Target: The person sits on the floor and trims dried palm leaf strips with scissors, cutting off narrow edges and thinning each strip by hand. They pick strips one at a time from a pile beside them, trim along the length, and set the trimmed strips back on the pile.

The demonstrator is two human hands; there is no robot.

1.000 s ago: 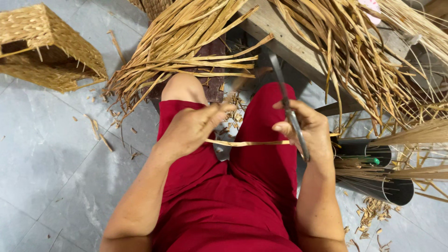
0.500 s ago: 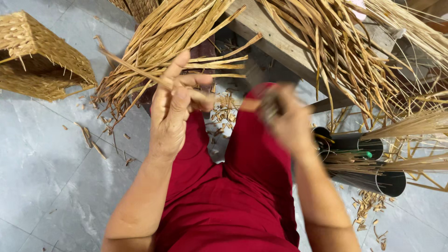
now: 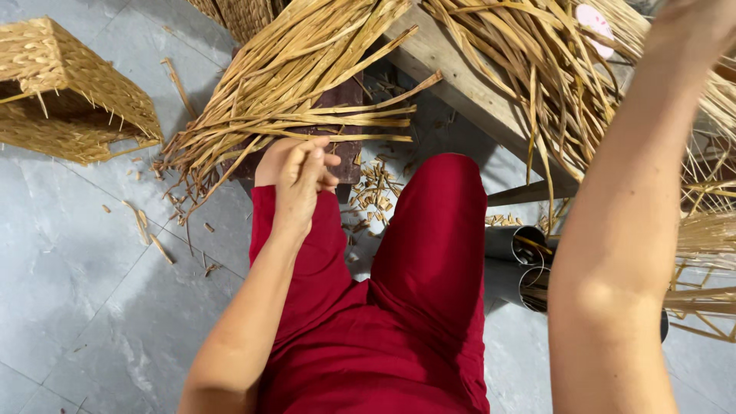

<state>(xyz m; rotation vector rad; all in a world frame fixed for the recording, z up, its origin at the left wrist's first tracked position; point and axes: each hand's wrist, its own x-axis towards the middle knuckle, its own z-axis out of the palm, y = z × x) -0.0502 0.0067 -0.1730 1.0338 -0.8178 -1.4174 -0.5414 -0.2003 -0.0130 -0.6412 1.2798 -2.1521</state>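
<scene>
A pile of straw strips [image 3: 284,84] lay ahead of the knees, with a woven basket [image 3: 69,92] on the floor to its left. The left hand [image 3: 295,165] sat over the left knee, just behind the pile. A wooden bench [image 3: 468,84] ran to the right, under more straw [image 3: 537,69]. Cut scraps [image 3: 372,192] lay between the knees, and metal tubes [image 3: 521,261] lay right of the legs.

Right hand [image 3: 701,19] cut off at top edge (grip unseen).
</scene>
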